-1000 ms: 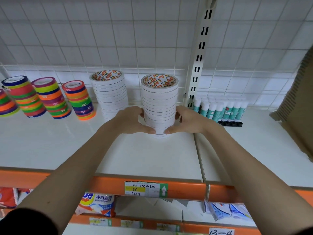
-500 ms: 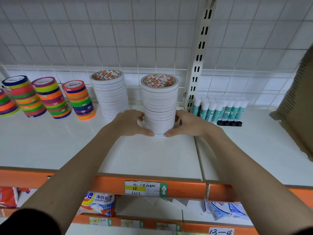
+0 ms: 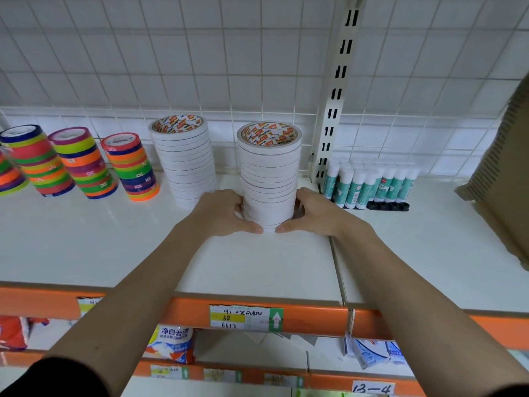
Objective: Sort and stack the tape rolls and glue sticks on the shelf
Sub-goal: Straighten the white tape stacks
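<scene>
Head view shows the tall stack of white tape rolls (image 3: pixel 269 179) pushed farther back on the white shelf (image 3: pixel 114 247) than a second ago, now nearly level with the second white tape stack (image 3: pixel 186 159). The left hand (image 3: pixel 220 213) and right hand (image 3: pixel 312 213) each keep a curled grip clamped on its base from either side. Judging by this, the placement is almost finished; the teal-and-white glue sticks (image 3: pixel 369 181) stand just to the right.
</scene>
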Available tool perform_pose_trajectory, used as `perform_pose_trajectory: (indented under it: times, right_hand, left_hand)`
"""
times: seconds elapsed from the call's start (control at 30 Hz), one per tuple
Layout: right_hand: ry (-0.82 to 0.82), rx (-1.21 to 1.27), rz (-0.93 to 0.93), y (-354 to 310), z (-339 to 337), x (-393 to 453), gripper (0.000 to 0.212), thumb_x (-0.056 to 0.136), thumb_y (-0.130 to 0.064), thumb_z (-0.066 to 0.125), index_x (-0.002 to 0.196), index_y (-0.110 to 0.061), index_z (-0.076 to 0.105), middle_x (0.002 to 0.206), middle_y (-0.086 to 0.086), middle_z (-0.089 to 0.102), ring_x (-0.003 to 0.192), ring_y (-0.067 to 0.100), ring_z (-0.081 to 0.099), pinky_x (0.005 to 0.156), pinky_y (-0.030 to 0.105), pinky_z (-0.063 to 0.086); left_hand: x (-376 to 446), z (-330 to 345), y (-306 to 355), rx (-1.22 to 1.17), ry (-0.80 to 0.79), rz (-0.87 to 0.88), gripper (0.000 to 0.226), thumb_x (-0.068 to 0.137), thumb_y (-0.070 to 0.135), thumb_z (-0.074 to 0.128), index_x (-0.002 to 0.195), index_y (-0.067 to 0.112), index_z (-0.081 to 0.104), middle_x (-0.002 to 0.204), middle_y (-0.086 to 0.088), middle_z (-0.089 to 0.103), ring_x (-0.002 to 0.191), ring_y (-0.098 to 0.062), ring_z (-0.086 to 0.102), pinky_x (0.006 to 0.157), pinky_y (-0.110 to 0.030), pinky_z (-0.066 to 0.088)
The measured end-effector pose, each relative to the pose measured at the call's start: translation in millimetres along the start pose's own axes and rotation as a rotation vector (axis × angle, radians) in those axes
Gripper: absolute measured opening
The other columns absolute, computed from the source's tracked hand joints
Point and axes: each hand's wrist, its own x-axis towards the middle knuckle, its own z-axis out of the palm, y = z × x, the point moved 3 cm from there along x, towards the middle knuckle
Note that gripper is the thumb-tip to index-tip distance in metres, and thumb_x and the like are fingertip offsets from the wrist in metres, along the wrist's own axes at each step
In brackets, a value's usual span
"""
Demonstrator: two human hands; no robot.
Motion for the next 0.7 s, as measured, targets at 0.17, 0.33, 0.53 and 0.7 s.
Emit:
perform_pose_trajectory:
  times: [0.17, 0.33, 0.53, 0.7]
  right_hand:
    - [-0.088, 0.085, -0.007, -6, -1, -2, 0.040, 0.073, -0.025, 0.079, 0.102, -0.017, 0.053, 0.082, -0.009, 0.049, 0.069, 0.003, 0.047, 0.058, 0.010, 0.039]
    - [-0.113, 0.152, -0.018, -4, 1, 0, 0.045, 0.071, -0.024, 0.081, 0.108, -0.019, 0.056, 0.101, -0.001, 0.060, 0.088, 0.012, 0.056, 0.078, 0.024, 0.049]
    - [-0.087, 0.185, -0.036, -5, 4, 0, 0.046, 0.070, -0.021, 0.081, 0.111, -0.018, 0.061, 0.101, -0.006, 0.065, 0.089, 0.009, 0.059, 0.082, 0.027, 0.049]
    - [-0.097, 0.177, -0.019, -2, 6, 3, 0.051, 0.068, -0.025, 0.081, 0.114, -0.020, 0.060, 0.106, -0.007, 0.066, 0.098, 0.011, 0.061, 0.088, 0.031, 0.051]
  left_hand:
    - [3, 2, -7, -0.160, -0.098, 0.006, 0.046, 0.064, 0.049, 0.080, 0.098, 0.022, 0.065, 0.096, 0.013, 0.063, 0.092, -0.009, 0.058, 0.079, -0.022, 0.041]
    - [8, 1, -11, -0.217, -0.070, 0.006, 0.041, 0.064, 0.041, 0.082, 0.088, 0.011, 0.068, 0.088, 0.005, 0.065, 0.067, -0.002, 0.054, 0.062, -0.018, 0.041]
    - [11, 1, -12, -0.204, -0.008, 0.004, 0.035, 0.054, 0.043, 0.087, 0.067, 0.029, 0.058, 0.080, 0.011, 0.063, 0.074, -0.005, 0.056, 0.064, -0.019, 0.042]
    - [11, 2, -11, -0.193, -0.024, 0.009, 0.039, 0.056, 0.044, 0.085, 0.080, 0.021, 0.063, 0.092, 0.007, 0.065, 0.086, -0.013, 0.059, 0.076, -0.026, 0.047]
